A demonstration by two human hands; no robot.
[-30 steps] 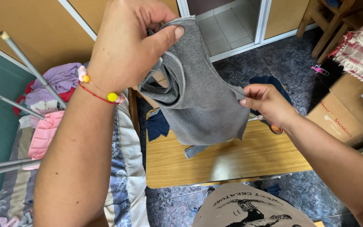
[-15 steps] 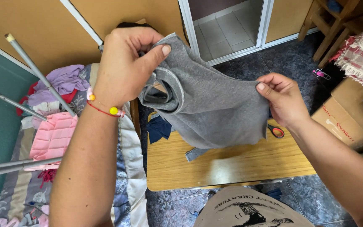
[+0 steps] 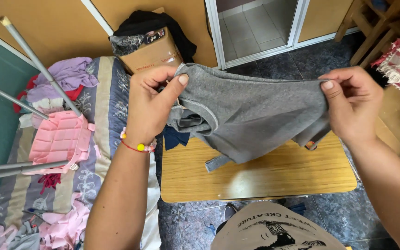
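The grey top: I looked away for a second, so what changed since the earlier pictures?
The hands drew apart: the right hand slid out along the grey top, pulling it wide and flat. The left hand kept its pinch. The wooden table stayed put.

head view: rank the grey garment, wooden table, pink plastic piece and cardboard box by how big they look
1. wooden table, though the grey garment looks close to it; the garment is held nearer the camera, so this order is unsure.
2. grey garment.
3. pink plastic piece and cardboard box look alike.
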